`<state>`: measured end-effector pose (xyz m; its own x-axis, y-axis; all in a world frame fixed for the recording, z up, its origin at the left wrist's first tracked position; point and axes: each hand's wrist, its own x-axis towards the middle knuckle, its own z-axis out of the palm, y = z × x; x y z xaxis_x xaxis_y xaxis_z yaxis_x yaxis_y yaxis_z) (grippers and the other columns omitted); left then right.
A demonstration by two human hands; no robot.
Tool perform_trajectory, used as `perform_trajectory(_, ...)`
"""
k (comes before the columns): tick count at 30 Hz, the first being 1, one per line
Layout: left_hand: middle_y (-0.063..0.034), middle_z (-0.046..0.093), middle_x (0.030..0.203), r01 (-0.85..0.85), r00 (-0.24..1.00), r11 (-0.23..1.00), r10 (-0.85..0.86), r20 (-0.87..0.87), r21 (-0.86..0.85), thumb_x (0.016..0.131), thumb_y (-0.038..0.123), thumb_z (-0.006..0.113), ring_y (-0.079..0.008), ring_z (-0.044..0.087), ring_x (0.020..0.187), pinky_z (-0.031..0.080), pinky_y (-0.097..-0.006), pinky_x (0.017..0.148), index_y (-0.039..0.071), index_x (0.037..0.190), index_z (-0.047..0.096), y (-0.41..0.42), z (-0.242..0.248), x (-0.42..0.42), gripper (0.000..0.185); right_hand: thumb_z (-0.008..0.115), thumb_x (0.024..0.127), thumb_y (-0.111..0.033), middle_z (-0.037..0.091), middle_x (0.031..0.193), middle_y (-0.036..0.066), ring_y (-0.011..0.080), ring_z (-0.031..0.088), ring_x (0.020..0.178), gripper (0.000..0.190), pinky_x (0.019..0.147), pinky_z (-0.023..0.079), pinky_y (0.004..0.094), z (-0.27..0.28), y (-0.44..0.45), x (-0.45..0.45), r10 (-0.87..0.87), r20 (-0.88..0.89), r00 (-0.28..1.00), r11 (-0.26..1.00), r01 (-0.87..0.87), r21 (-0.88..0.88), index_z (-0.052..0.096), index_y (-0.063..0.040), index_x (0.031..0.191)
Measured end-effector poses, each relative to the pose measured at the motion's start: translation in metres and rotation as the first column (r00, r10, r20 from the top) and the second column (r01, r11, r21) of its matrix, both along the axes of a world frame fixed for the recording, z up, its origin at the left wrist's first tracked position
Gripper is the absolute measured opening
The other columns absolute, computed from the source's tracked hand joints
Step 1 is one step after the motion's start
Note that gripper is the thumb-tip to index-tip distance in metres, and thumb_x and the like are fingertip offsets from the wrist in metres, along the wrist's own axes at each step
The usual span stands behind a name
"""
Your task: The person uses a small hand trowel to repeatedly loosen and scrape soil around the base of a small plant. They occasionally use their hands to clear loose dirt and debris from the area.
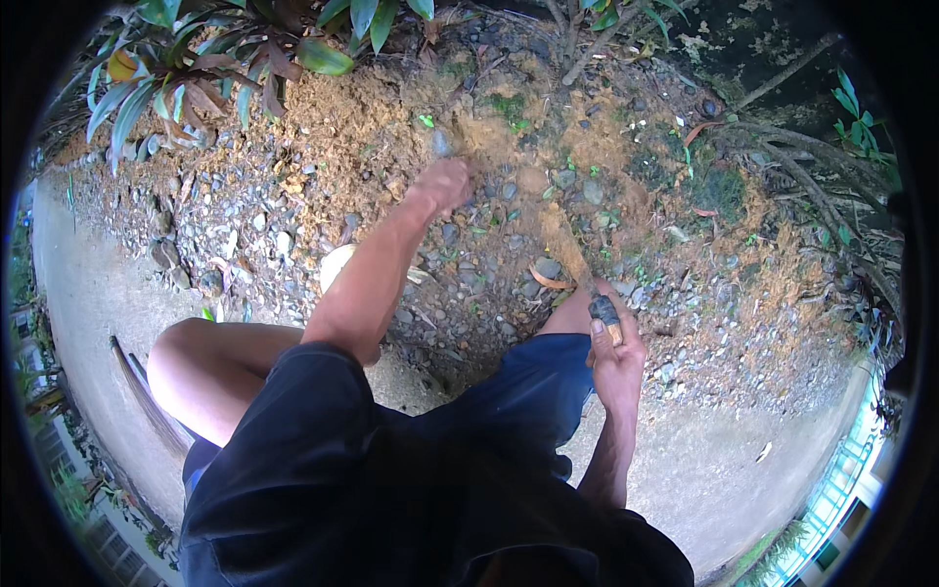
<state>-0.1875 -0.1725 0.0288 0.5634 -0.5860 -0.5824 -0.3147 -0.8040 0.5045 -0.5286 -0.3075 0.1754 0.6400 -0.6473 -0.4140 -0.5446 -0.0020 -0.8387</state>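
My right hand (618,359) grips the handle of a broad-bladed knife (565,246), its blade coated in tan soil and angled up and left over the gravelly ground. Black wrapping covers the handle near the blade, with wood showing below. My left hand (444,185) is stretched forward, low over the loose soil, its fingers bent and blurred; whether anything is in them is hidden. Just beyond it lies a bluish-grey stone (440,143). Beneath my left forearm a pale rounded object (336,264) is partly covered.
Leafy plants (279,51) overhang the bed at the upper left. Bare branches (814,169) reach in from the right. Larger stones (165,254) lie at left by the concrete path (95,279), where a stick broom (147,403) seems to lie. A curled brown leaf (550,279) rests near the blade.
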Motion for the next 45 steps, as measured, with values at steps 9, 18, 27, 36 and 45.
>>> perform_trajectory(9, -0.0206, 0.064, 0.135, -0.185, 0.931, 0.978, 0.207, 0.300, -0.102, 0.095, 0.020, 0.065, -0.0407, 0.061, 0.126, 0.055, -0.0529, 0.101, 0.013, 0.141, 0.052, 0.062, -0.008, -0.078, 0.048, 0.066, 0.104, -0.015, 0.063, 0.079, -0.002, 0.0039, 0.046, 0.056, 0.045, 0.049, 0.040, 0.0236, -0.023, 0.011, -0.020, 0.041, 0.088, 0.995, 0.998, -0.045, 0.046, 0.056, -0.008, 0.147)
perform_trajectory(18, -0.0294, 0.063, 0.128, -0.096, 0.920, 0.989, 0.133, 0.370, -0.116, 0.090, 0.019, 0.069, -0.0501, 0.064, 0.115, 0.053, -0.0556, 0.098, 0.001, 0.135, 0.044, 0.013, -0.021, -0.094, 0.054, 0.060, 0.106, -0.012, 0.057, 0.074, 0.001, 0.0067, 0.052, 0.053, 0.052, 0.040, 0.042, 0.0225, -0.080, 0.030, -0.001, -0.031, 0.115, 0.993, 0.931, -0.013, 0.364, 0.041, -0.010, 0.155)
perform_trajectory(27, -0.0277, 0.073, 0.093, -0.352, 0.911, 0.934, 0.324, 0.254, 0.068, 0.090, 0.031, 0.068, -0.0437, 0.072, 0.096, 0.058, -0.0518, 0.082, -0.002, 0.109, 0.064, 0.160, -0.022, -0.142, 0.038, 0.061, 0.106, -0.010, 0.058, 0.073, 0.004, 0.0095, 0.054, 0.053, 0.056, 0.040, 0.043, 0.0249, -0.094, 0.016, -0.006, 0.081, 0.118, 0.990, 0.940, -0.115, 0.320, 0.037, -0.010, 0.156)
perform_trajectory(36, -0.0164, 0.075, 0.092, -0.331, 0.926, 0.874, 0.227, 0.302, 0.356, 0.095, 0.055, 0.062, -0.0301, 0.073, 0.083, 0.060, -0.0455, 0.077, 0.003, 0.095, 0.074, 0.277, 0.075, -0.084, 0.054, 0.059, 0.106, -0.011, 0.056, 0.071, 0.002, 0.0093, 0.052, 0.052, 0.055, 0.040, 0.042, 0.0246, -0.098, 0.017, -0.004, 0.060, 0.142, 0.988, 0.938, -0.104, 0.329, 0.037, -0.007, 0.156)
perform_trajectory(45, -0.0252, 0.077, 0.101, -0.811, 0.491, 0.558, 0.489, 0.721, 0.174, 0.081, 0.053, 0.081, -0.0384, 0.076, 0.101, 0.060, -0.0472, 0.087, 0.001, 0.104, 0.077, 0.441, 0.098, 0.035, 0.057, 0.065, 0.104, -0.015, 0.057, 0.071, 0.001, 0.0085, 0.054, 0.053, 0.053, 0.043, 0.043, 0.0256, -0.085, 0.043, 0.006, 0.016, 0.039, 0.999, 0.987, -0.022, 0.161, 0.046, -0.006, 0.153)
